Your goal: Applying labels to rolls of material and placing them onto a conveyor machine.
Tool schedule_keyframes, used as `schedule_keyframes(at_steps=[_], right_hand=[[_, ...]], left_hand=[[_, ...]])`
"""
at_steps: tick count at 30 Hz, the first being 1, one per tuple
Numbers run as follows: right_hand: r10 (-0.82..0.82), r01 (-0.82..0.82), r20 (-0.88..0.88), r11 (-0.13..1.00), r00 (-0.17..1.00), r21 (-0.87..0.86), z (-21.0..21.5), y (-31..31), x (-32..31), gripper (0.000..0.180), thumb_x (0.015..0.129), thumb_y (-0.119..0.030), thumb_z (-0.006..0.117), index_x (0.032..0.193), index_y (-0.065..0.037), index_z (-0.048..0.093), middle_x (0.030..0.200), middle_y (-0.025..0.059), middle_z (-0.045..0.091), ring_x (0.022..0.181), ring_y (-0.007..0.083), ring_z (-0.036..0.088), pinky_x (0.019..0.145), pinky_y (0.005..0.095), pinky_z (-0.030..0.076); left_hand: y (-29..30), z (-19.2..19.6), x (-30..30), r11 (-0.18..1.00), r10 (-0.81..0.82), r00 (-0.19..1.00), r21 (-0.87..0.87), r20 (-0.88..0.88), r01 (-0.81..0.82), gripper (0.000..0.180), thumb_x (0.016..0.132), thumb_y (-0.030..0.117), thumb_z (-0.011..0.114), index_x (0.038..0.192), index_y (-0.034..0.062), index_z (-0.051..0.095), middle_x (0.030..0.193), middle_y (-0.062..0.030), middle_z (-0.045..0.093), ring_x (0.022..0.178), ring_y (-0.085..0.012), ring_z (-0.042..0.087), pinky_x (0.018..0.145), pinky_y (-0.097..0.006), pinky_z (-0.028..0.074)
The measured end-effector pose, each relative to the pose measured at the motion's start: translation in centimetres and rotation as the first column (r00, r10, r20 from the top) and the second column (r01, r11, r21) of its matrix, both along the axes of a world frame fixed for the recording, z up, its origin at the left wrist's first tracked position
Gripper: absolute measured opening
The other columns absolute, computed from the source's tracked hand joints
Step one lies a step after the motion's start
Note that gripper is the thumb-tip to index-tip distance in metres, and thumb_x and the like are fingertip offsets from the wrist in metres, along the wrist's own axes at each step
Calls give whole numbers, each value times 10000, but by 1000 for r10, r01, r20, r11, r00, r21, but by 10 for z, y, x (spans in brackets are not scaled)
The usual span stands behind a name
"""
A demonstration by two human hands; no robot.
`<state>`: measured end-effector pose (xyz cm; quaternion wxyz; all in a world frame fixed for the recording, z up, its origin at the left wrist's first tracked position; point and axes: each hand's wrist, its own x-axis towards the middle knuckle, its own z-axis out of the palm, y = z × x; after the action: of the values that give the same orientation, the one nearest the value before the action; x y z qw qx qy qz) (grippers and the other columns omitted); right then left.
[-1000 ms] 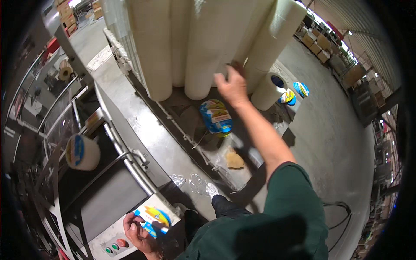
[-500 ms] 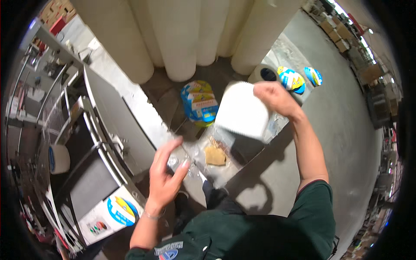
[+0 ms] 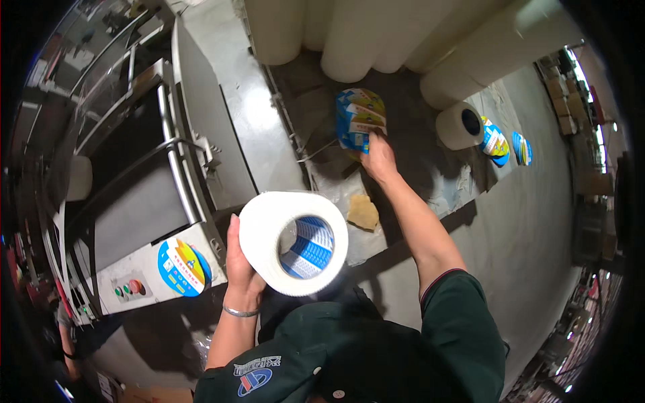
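A wide white roll [image 3: 259, 235], like mesh tape, rests in my left hand [image 3: 244, 265], whose fingers wrap its left side. Its hollow core faces up and shows a blue-and-white printed lining. My right hand [image 3: 380, 160] reaches forward to a stack of round blue, white and yellow labels [image 3: 356, 111]. The fingertips pinch at the near edge of this stack; whether one label or several are between them is hidden.
Tall cream cylinders [image 3: 356, 33] stand behind the labels. A smaller roll with a dark core [image 3: 451, 129] lies right, beside more round labels [image 3: 496, 142]. A tan, irregular piece [image 3: 363, 213] sits near my right forearm. On the left is a machine with a button panel [image 3: 127, 290].
The white roll has passed from my right hand to my left and turned core-up. My right hand has moved forward onto the label stack. The whole view has shifted.
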<state>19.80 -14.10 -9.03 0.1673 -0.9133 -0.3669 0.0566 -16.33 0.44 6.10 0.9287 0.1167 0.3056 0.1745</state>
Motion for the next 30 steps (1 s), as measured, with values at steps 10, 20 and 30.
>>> schedule_keyframes(at_steps=[10, 20, 30], right_hand=[[96, -185, 243, 908, 965, 377, 140, 61, -125, 359, 886, 56, 570, 1222, 11, 687, 1215, 209, 710, 1113, 364, 693, 956, 433, 558], [697, -694, 161, 605, 698, 391, 267, 124, -322, 537, 788, 63, 641, 1324, 37, 633, 1356, 261, 612, 1269, 453, 592, 1085, 524, 488], [672, -542, -141, 688, 727, 483, 296, 199, -387, 709, 580, -388, 972, 1165, -165, 639, 1601, 418, 212, 1450, 582, 321, 1161, 584, 328]], left_hand=[[52, 16, -50, 943, 319, 918, -16, -237, -333, 477, 1043, 575, 495, 1208, 173, 689, 1036, -49, 733, 842, -176, 687, 706, -364, 577], [96, 29, -107, 910, 414, 910, -1, -19, -414, 706, 1052, 613, 408, 1452, 44, 526, 1405, -144, 625, 1278, -280, 617, 1094, -420, 489], [139, 57, -178, 857, 514, 852, -21, 100, -515, 716, 1050, 609, 395, 1457, 32, 510, 1400, -131, 610, 1285, -286, 589, 1107, -413, 451]])
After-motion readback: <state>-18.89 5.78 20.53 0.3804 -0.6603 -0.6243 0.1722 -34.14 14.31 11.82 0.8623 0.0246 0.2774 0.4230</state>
